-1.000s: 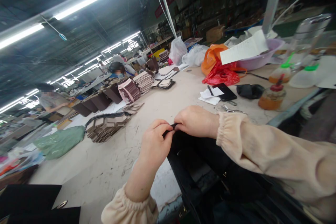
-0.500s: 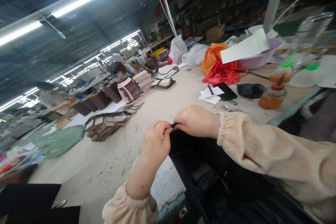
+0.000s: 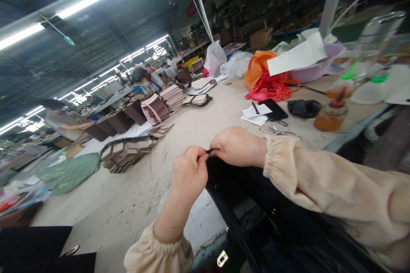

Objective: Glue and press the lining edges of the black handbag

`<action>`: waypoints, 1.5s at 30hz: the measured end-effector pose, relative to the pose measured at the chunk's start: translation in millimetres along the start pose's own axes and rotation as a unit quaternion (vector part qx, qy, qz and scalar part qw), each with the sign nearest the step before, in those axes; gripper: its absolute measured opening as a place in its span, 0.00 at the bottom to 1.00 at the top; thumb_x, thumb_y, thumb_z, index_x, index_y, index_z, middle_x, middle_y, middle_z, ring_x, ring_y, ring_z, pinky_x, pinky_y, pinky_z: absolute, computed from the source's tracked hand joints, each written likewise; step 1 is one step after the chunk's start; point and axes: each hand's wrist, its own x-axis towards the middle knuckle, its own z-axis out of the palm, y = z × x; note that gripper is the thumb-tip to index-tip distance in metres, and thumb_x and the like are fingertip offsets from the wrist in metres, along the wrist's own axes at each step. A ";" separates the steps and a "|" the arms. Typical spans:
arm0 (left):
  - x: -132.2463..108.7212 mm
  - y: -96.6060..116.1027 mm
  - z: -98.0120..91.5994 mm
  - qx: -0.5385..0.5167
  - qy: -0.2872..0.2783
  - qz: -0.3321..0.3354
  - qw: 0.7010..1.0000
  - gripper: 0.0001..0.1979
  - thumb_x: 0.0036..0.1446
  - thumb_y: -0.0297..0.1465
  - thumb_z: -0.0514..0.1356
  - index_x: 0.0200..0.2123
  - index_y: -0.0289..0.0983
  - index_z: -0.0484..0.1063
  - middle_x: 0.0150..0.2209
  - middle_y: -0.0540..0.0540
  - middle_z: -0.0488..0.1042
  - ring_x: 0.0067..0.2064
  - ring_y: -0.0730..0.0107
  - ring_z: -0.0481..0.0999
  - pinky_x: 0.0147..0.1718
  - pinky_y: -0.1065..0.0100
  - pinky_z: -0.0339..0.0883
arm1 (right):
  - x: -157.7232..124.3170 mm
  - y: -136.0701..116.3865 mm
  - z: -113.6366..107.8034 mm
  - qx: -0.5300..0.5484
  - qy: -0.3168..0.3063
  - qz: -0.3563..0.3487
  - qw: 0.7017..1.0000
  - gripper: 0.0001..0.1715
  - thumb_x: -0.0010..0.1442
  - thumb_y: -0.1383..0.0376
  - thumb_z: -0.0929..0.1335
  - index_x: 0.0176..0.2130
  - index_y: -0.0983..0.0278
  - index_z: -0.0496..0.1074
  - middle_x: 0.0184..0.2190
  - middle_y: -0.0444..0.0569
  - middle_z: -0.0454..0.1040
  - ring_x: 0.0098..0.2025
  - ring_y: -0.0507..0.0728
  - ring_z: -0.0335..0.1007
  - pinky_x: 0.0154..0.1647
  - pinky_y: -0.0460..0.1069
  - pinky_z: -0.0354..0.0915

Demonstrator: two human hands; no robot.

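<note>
A black bag (image 3: pixel 237 222) with gold-coloured metal fittings hangs open at the near edge of the table, in front of me. My left hand (image 3: pixel 190 168) pinches the bag's upper edge between thumb and fingers. Right beside it, my right hand (image 3: pixel 237 146) grips the same dark edge, with a short stretch of it showing between the two hands. Much of the bag lies under my right sleeve and in shadow. A gold metal fitting (image 3: pixel 222 259) shows at the bottom.
Scissors (image 3: pixel 283 132), a phone (image 3: pixel 274 110) and a bottle of amber liquid (image 3: pixel 331 113) lie beyond my right hand. Left stand stacked brown pieces (image 3: pixel 128 155) and a green plastic bag (image 3: pixel 72 170). Black panels (image 3: pixel 33 243) lie near left. Two people work farther back.
The view has shifted slightly. Both hands keep their pinch on the bag's edge, and the gold fitting at the bottom now shows brighter and more face-on.
</note>
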 end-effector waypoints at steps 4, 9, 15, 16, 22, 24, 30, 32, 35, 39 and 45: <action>1.2 -1.3 -0.1 0.006 -0.008 0.008 1.000 0.05 0.54 0.25 0.56 0.29 0.38 0.72 0.31 0.48 0.77 0.34 0.67 0.75 0.34 0.67 0.63 | 0.5 -1.7 -2.0 0.000 -0.009 0.001 1.000 0.17 0.60 0.60 0.61 0.33 0.61 0.78 0.31 0.50 0.79 0.34 0.57 0.73 0.29 0.48 0.56; 0.8 -4.6 -0.8 0.000 -0.012 0.021 1.000 0.05 0.55 0.26 0.56 0.29 0.38 0.71 0.31 0.49 0.76 0.33 0.67 0.74 0.33 0.68 0.62 | 0.6 -2.4 -0.9 -0.003 -0.017 0.006 1.000 0.18 0.60 0.60 0.60 0.33 0.61 0.77 0.31 0.51 0.79 0.34 0.58 0.73 0.30 0.48 0.57; -0.2 -3.6 -1.7 0.021 -0.024 0.020 0.999 0.04 0.56 0.26 0.56 0.30 0.37 0.70 0.30 0.49 0.75 0.33 0.66 0.73 0.32 0.67 0.60 | 0.7 4.0 -0.2 -0.007 -0.017 -0.011 1.000 0.16 0.58 0.57 0.63 0.33 0.61 0.78 0.30 0.50 0.78 0.34 0.58 0.72 0.29 0.48 0.55; -0.2 -3.1 -1.7 0.026 -0.024 0.021 0.999 0.04 0.56 0.26 0.56 0.30 0.38 0.70 0.29 0.49 0.75 0.33 0.66 0.73 0.32 0.67 0.60 | 0.5 4.7 -0.4 -0.007 -0.019 -0.008 1.000 0.16 0.58 0.56 0.63 0.33 0.60 0.78 0.29 0.50 0.78 0.34 0.58 0.72 0.28 0.48 0.55; 0.4 -2.3 -1.1 0.034 -0.021 0.027 0.999 0.05 0.56 0.26 0.55 0.30 0.38 0.70 0.29 0.49 0.75 0.32 0.66 0.73 0.31 0.67 0.60 | 0.8 2.3 -1.3 -0.008 -0.025 0.011 1.000 0.18 0.59 0.57 0.62 0.33 0.60 0.78 0.31 0.51 0.79 0.34 0.57 0.73 0.29 0.48 0.56; 0.8 -2.7 -1.0 0.033 -0.021 0.031 0.999 0.05 0.56 0.26 0.55 0.30 0.38 0.70 0.30 0.49 0.76 0.32 0.66 0.74 0.31 0.67 0.60 | 1.1 0.8 -1.8 -0.007 -0.030 0.016 0.999 0.18 0.59 0.57 0.62 0.34 0.60 0.78 0.31 0.51 0.79 0.35 0.57 0.73 0.30 0.48 0.57; 1.1 -3.8 -0.1 0.013 -0.011 0.037 0.999 0.05 0.55 0.26 0.56 0.29 0.38 0.70 0.31 0.48 0.77 0.34 0.67 0.75 0.32 0.67 0.62 | 0.9 -0.7 -3.7 -0.011 -0.043 0.016 0.999 0.19 0.60 0.57 0.61 0.35 0.60 0.78 0.33 0.51 0.79 0.36 0.57 0.73 0.32 0.48 0.58; 1.0 -4.0 0.4 0.004 -0.002 0.022 1.000 0.04 0.55 0.27 0.57 0.29 0.38 0.71 0.30 0.49 0.77 0.32 0.67 0.75 0.31 0.68 0.63 | 0.9 -0.5 -3.7 -0.009 -0.045 0.019 0.999 0.19 0.60 0.56 0.61 0.35 0.60 0.78 0.34 0.51 0.79 0.36 0.57 0.73 0.31 0.48 0.58; 0.8 -4.7 0.9 -0.009 0.006 0.002 1.000 0.04 0.54 0.28 0.58 0.28 0.38 0.70 0.29 0.49 0.77 0.31 0.68 0.76 0.30 0.68 0.63 | 1.1 0.0 -2.8 -0.003 -0.042 0.019 0.999 0.19 0.60 0.56 0.61 0.35 0.61 0.78 0.34 0.51 0.79 0.37 0.57 0.74 0.31 0.47 0.58; 0.7 -5.8 1.0 -0.020 -0.001 0.005 1.000 0.04 0.55 0.27 0.57 0.27 0.38 0.70 0.30 0.49 0.77 0.32 0.68 0.76 0.32 0.68 0.64 | 1.2 -0.2 -1.3 -0.005 -0.039 0.013 0.999 0.20 0.60 0.56 0.61 0.34 0.61 0.78 0.33 0.51 0.79 0.36 0.57 0.74 0.31 0.48 0.58; 1.3 -5.2 1.1 -0.009 -0.008 0.002 1.000 0.05 0.55 0.26 0.56 0.28 0.38 0.69 0.30 0.49 0.77 0.33 0.67 0.76 0.32 0.67 0.64 | 1.1 -1.0 -1.1 -0.010 -0.039 0.010 0.999 0.20 0.61 0.56 0.60 0.34 0.60 0.78 0.33 0.51 0.79 0.35 0.58 0.74 0.30 0.48 0.58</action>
